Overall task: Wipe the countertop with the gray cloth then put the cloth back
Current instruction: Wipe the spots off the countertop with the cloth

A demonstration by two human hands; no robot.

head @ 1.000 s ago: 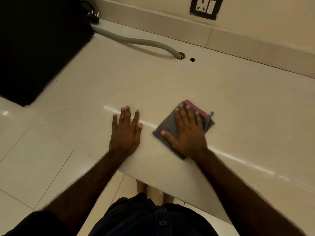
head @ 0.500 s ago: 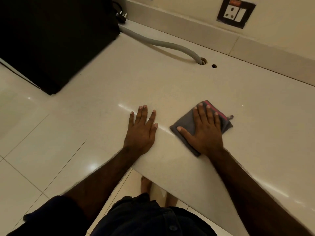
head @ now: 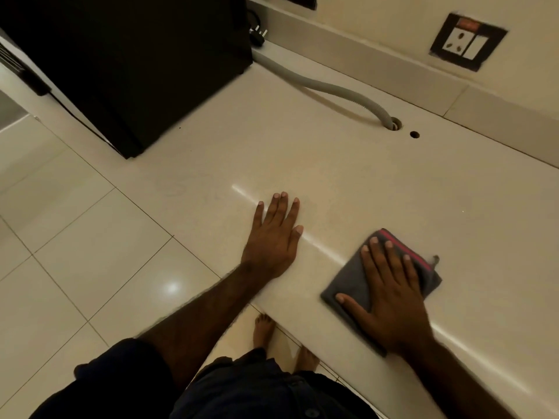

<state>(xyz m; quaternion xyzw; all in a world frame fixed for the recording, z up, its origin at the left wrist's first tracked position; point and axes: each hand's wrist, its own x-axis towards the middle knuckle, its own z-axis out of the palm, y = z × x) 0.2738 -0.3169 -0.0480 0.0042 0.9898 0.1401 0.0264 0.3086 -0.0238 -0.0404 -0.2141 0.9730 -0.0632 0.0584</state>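
A folded gray cloth [head: 348, 285] with a pink stripe along one edge lies on the cream countertop [head: 348, 176], close to its front edge. My right hand [head: 390, 291] presses flat on top of the cloth, fingers spread, and covers most of it. My left hand [head: 273, 237] rests palm down on the bare countertop to the left of the cloth, fingers apart, holding nothing.
A large black appliance [head: 130, 62] stands at the countertop's left end. A gray corrugated hose [head: 326, 86] runs from behind it into a hole [head: 394, 124] near the back wall, beside a smaller hole [head: 414, 134]. A wall socket [head: 467, 42] sits above. Tiled floor lies on the left.
The view has swung left and down, so both hands sit further right in frame. My right hand has slid the cloth away from my left hand, widening the gap between them.
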